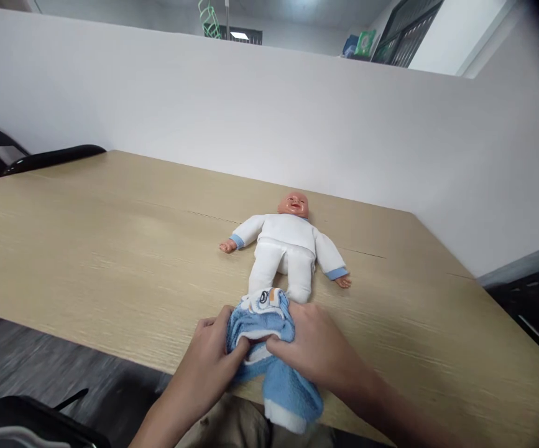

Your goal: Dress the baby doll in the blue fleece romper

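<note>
A blue and white fleecy doll garment (292, 392) with an embroidered animal face is bunched up at the table's near edge. My left hand (213, 342) grips its left side, the thumb tucked into an opening. On the other side my right hand (311, 342) holds the cloth, its thumb also at that opening. Part of the garment hangs down below my right hand. Beyond it a baby doll (285, 239) in white clothes with blue cuffs lies on its back, arms spread and head away from me. The garment and my hands hide the doll's feet.
The wooden table (133, 249) reaches back to a white low wall (204, 112). Black chairs stand at the left (59, 157) and the lower left (31, 417). Something black (530, 298) is beside the table's right edge.
</note>
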The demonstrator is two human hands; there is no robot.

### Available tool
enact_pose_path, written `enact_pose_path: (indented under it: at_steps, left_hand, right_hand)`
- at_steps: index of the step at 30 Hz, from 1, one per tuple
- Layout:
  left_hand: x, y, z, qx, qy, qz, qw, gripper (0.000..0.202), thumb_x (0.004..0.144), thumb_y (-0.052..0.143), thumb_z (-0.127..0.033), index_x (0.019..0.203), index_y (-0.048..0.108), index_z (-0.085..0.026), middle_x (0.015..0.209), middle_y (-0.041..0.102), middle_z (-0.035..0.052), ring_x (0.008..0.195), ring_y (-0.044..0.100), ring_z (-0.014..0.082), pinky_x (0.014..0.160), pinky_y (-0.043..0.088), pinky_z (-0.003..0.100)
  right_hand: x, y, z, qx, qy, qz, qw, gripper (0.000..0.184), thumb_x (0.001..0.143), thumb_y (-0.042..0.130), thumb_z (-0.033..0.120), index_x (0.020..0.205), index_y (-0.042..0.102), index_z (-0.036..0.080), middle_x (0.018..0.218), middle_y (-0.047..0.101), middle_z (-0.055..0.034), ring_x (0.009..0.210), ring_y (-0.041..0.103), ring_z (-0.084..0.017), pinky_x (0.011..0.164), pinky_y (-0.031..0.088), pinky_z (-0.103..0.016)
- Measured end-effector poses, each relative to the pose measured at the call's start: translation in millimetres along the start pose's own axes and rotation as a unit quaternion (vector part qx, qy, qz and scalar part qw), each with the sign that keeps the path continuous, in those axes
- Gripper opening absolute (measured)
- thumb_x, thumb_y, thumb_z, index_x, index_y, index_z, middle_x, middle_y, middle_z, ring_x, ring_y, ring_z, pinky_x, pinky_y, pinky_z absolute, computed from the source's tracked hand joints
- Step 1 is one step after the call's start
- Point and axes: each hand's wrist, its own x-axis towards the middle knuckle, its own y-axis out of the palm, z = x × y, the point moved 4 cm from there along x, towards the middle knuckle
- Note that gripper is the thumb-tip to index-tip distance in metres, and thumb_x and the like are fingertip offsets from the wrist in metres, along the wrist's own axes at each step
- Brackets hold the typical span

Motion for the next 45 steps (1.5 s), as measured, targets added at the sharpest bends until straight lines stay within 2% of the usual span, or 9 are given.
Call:
enact_pose_path:
  at_steps: [9,15,18,23,28,34,37,40,45]
  left_hand:
    - [9,8.1,11,0.067,0.075,-0.003,0.995,0.022,0.099,0.048,-0.035,0.113,0.059,-0.021,0.122,0.069,0.0132,0.125,0.054,0.0361,0.115,0.035,0.058]
    - [6,18.5,27,-0.013,0.1,-0.017,0.995,0.047,0.1,0.046,-0.027,0.146,0.042,-0.017,0.151,0.051,0.0197,0.145,0.042,0.0338,0.123,0.031,0.056]
    - [8,18.3,25,-0.08,0.124,-0.03,0.989,0.043,0.104,0.047,-0.03,0.145,0.043,-0.018,0.147,0.054,0.0176,0.138,0.05,0.0302,0.12,0.037,0.051]
    - [24,4.4,7,-0.1,0.159,-0.079,0.979,0.027,0.107,0.048,-0.037,0.123,0.06,-0.018,0.124,0.067,0.013,0.121,0.06,0.0282,0.111,0.045,0.045]
    - [47,-14.2,-10,-0.138,0.153,0.024,0.978,0.043,0.108,0.052,-0.044,0.143,0.059,-0.021,0.156,0.057,0.0094,0.146,0.05,0.028,0.126,0.036,0.043]
    - [57,-37.2,-13,-0.097,0.138,0.102,0.98,0.049,0.103,0.06,-0.047,0.145,0.057,-0.022,0.152,0.059,0.0106,0.141,0.055,0.0293,0.123,0.041,0.044]
    - [56,-46.2,-14,-0.089,0.154,0.138,0.974,0.04,0.101,0.062,-0.045,0.134,0.061,-0.021,0.141,0.064,0.0109,0.133,0.06,0.0282,0.118,0.045,0.045]
    - [60,-53.4,-18,-0.084,0.152,0.112,0.978,0.042,0.102,0.059,-0.047,0.136,0.06,-0.023,0.14,0.064,0.011,0.134,0.058,0.0291,0.119,0.045,0.047]
    - [77,-51.2,-61,0.055,0.236,0.067,0.968,0.05,0.1,0.063,-0.054,0.141,0.059,-0.026,0.147,0.059,0.0101,0.142,0.048,0.0317,0.122,0.038,0.048]
  right_hand:
    - [-7,16,-15,-0.086,0.02,-0.023,0.996,0.029,0.079,0.066,0.021,0.108,0.062,0.021,0.113,0.073,-0.0109,0.103,0.068,-0.03,0.092,0.052,-0.042]
    - [-8,22,-20,-0.02,0.01,-0.018,1.0,0.04,0.077,0.067,0.017,0.116,0.064,0.022,0.118,0.074,-0.0099,0.107,0.07,-0.031,0.096,0.054,-0.042]
    - [-7,21,-26,0.024,0.006,-0.036,0.999,0.042,0.075,0.07,0.017,0.116,0.064,0.022,0.115,0.076,-0.0086,0.102,0.071,-0.029,0.091,0.054,-0.04]
    - [5,14,-33,0.095,-0.035,-0.049,0.994,0.02,0.08,0.063,0.01,0.095,0.068,0.021,0.096,0.077,-0.0022,0.087,0.072,-0.022,0.08,0.054,-0.032]
    - [24,-11,-38,0.031,-0.11,-0.035,0.993,0.009,0.082,0.07,0.016,0.09,0.07,0.02,0.091,0.074,-0.0022,0.083,0.068,-0.022,0.081,0.053,-0.034]
    - [23,-34,-77,0.103,-0.07,0.02,0.992,0.059,0.085,0.083,0.049,0.134,0.066,0.021,0.133,0.07,-0.0099,0.123,0.066,-0.032,0.109,0.052,-0.046]
    - [19,-29,-106,0.234,-0.017,0.04,0.971,0.061,0.086,0.082,0.054,0.135,0.065,0.021,0.134,0.071,-0.0104,0.127,0.066,-0.032,0.11,0.054,-0.048]
    - [17,-16,-129,0.36,0.019,0.053,0.931,0.072,0.082,0.085,0.054,0.142,0.059,0.022,0.136,0.071,-0.0111,0.127,0.068,-0.033,0.111,0.054,-0.051]
    - [18,-2,-143,0.482,0.067,0.0,0.874,0.079,0.072,0.094,0.054,0.135,0.058,0.023,0.134,0.071,-0.01,0.12,0.07,-0.027,0.108,0.055,-0.043]
